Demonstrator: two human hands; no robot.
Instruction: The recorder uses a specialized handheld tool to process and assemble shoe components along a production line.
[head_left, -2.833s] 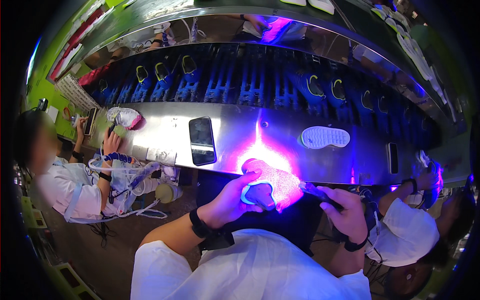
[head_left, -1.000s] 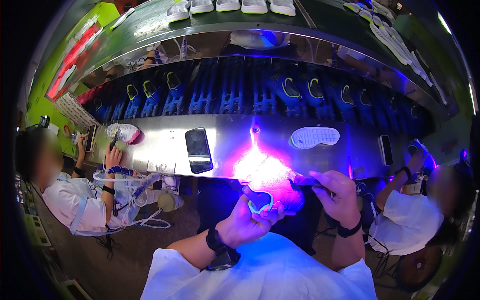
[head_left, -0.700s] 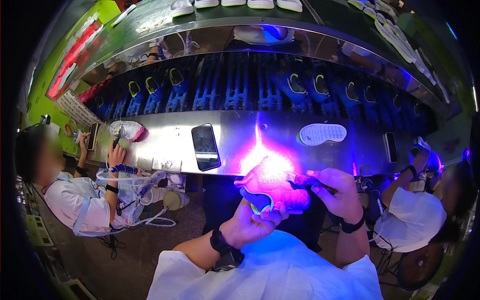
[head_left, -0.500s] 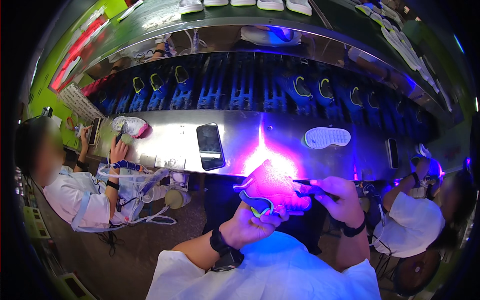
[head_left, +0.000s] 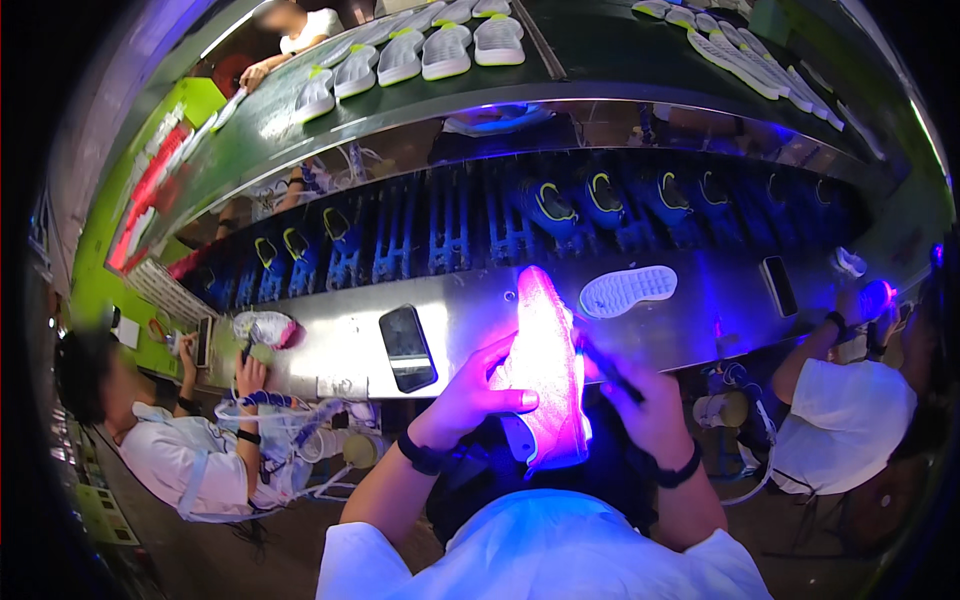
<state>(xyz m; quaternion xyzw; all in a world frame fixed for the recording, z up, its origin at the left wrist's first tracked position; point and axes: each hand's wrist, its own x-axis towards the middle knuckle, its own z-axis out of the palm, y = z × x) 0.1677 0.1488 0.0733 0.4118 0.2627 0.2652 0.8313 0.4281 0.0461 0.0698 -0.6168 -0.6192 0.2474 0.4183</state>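
Observation:
A shoe glows pink and white under violet light in front of me, its toe pointing away and its heel toward my body. My left hand is closed on its left side, thumb lying across the upper. In my right hand is a slim dark-handled tool, its tip close to the shoe's right edge. Glare and fingers hide that tip, so I cannot tell if it touches. On the metal bench beyond the shoe lies a pale sole with its ridged face up.
Dark shoes with yellow-green collars sit on a slatted conveyor. Above it, a green belt carries several soles. Phones lie on the bench. Co-workers sit left and right.
The shoe has turned from lying sideways to toe-away. My left hand has shifted from beneath it to its left side; the tool stays in my right hand. The view has tilted up.

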